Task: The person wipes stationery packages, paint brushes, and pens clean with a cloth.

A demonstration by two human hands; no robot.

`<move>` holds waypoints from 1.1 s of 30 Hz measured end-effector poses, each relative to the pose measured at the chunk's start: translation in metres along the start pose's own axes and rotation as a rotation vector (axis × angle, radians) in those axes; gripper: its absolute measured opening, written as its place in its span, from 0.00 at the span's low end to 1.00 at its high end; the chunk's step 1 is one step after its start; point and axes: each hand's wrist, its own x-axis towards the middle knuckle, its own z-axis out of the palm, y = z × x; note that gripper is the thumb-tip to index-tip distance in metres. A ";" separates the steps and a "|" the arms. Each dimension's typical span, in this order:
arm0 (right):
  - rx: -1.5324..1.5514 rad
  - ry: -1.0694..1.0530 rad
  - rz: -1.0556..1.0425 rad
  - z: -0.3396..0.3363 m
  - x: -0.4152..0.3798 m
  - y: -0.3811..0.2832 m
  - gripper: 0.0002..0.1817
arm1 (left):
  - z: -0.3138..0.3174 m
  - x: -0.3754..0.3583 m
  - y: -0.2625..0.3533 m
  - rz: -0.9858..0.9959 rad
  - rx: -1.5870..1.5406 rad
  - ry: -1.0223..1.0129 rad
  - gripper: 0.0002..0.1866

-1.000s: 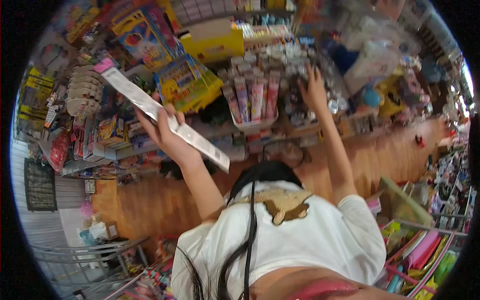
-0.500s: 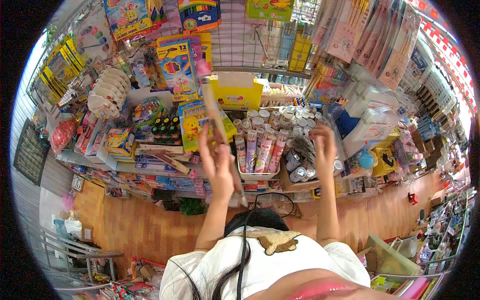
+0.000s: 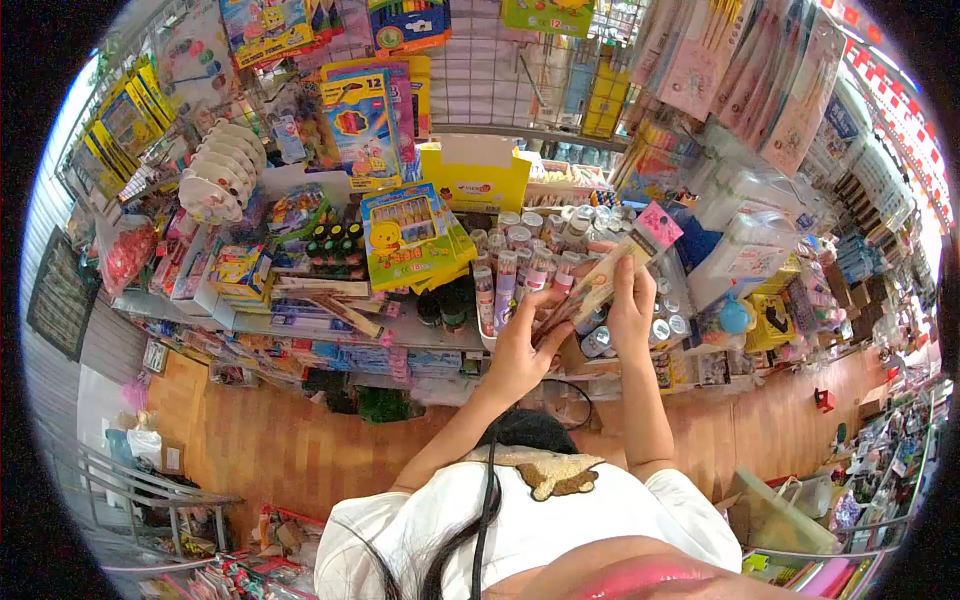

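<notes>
A long, flat beige packet with a pink header card (image 3: pixel 600 283) is held at a slant in front of me, its pink end up and to the right. My left hand (image 3: pixel 522 345) grips its lower end, the thumb on top. My right hand (image 3: pixel 632 310) is closed on the upper part, just below the pink header. I cannot make out the packet's contents. Under and behind the hands, a white basket (image 3: pixel 489 342) holds several patterned tubes (image 3: pixel 505 285) with clear lids; the packet and hands partly hide them. More lidded cans (image 3: pixel 660 330) stand beside my right hand.
Left of the basket lies a yellow and blue box with a chick picture (image 3: pixel 395 240). A yellow display box (image 3: pixel 475 180) stands behind the tubes. Packaged stationery (image 3: pixel 360 120) hangs on the wire grid. Clear plastic bags (image 3: pixel 750 255) stand at the right.
My left hand has carried the packet from the left to the right, over the tubes, and turned its pink end rightward. My right hand, empty and raised before, now grips it too.
</notes>
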 end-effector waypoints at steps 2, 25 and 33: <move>0.018 0.018 0.017 -0.001 0.003 0.002 0.21 | 0.000 -0.002 0.000 0.016 0.018 0.027 0.21; -0.622 0.058 -0.547 -0.028 0.212 -0.165 0.12 | 0.046 0.145 0.042 0.290 -0.132 -0.068 0.10; -0.943 -0.075 -0.443 -0.078 0.349 -0.198 0.14 | 0.054 0.224 0.047 0.254 -0.315 0.139 0.14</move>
